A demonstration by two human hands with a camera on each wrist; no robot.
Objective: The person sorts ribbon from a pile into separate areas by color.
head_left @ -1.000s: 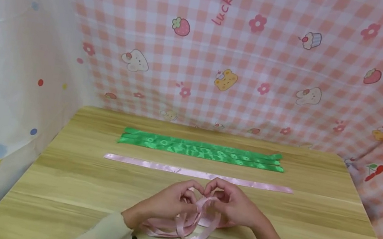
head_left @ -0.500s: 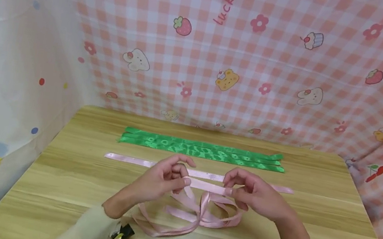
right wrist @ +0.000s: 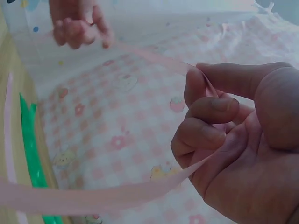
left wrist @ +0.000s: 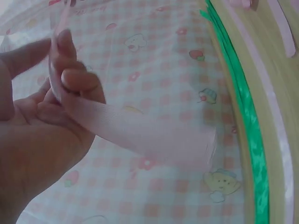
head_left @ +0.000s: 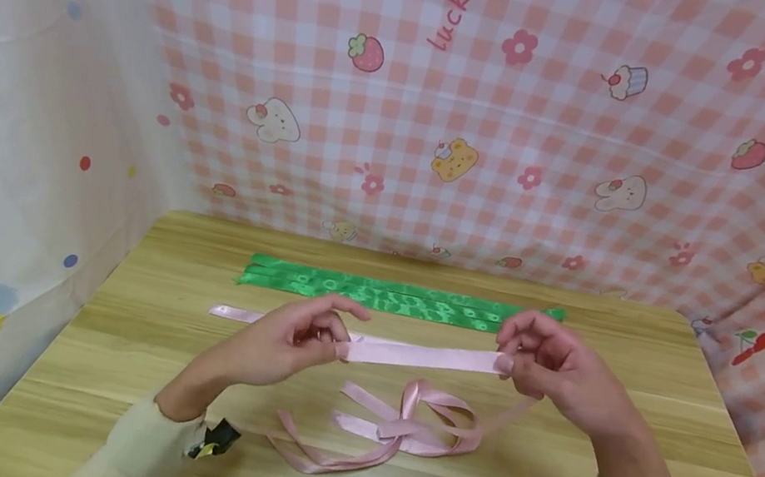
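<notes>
A pink satin ribbon is stretched level between my two hands above the table. My left hand pinches one part of it between thumb and finger. In the left wrist view, the ribbon's free end passes out beyond the palm. My right hand pinches the other part, and a tail trails from the palm in the right wrist view. Beneath the hands lies a loose heap of pink ribbons, looped and crossing each other. Part of a flat pink ribbon is hidden behind the left hand and the held ribbon.
Several green satin ribbons lie side by side across the back of the wooden table. A pink checked cloth hangs behind the table, and a white patterned cloth hangs at the left.
My hands have moved from close together over the heap to wide apart and higher. A pink ribbon has come up out of the heap and now spans between them.
</notes>
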